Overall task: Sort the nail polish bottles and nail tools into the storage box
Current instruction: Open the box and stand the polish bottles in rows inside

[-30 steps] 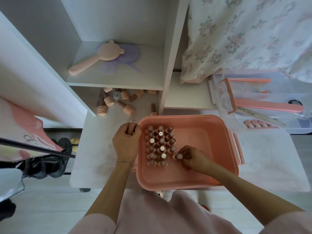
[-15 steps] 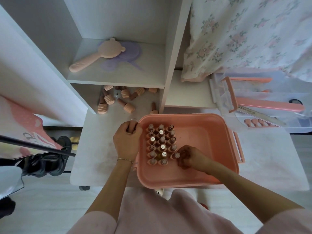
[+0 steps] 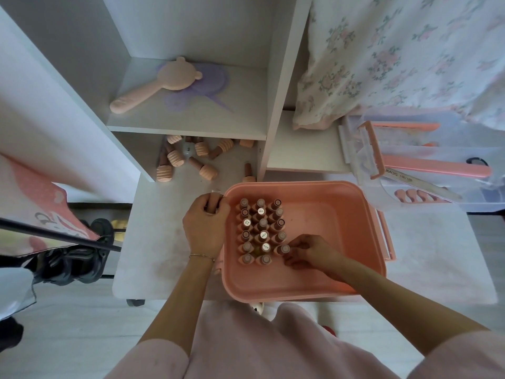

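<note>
My right hand [image 3: 308, 251] is low in the middle of the frame, inside the pink storage box [image 3: 328, 285], fingertips pinched on the cap of one nail polish bottle [image 3: 284, 249]. That bottle sits at the right edge of the block, second row from the bottom.

My left hand [image 3: 205, 231] is curled around a small bottle [image 3: 212, 203] at the box's upper left corner, outside the rim; knuckles touch the box wall. Thin bracelet [image 3: 201, 256] on that wrist.

Standing bottles [image 3: 261, 231] fill the left part of the box in three upright columns, caps up, packed touching. The right half of the box floor is bare pink.

The box rests on a white table [image 3: 164, 242].

Above the box, centre frame, loose bottles [image 3: 188, 160] lie on their sides in the lower shelf opening; one more stands just beside the shelf post [image 3: 248, 172].

Upper shelf, upper centre: a pink hand mirror [image 3: 155, 83] lying over a purple one [image 3: 210, 83].

Right of frame: a clear case [image 3: 363, 149] with pink nail files [image 3: 434, 169], a grey file [image 3: 426, 184], and toe separators [image 3: 412, 195]. Floral cloth [image 3: 410, 50] hangs above it, upper right.
</note>
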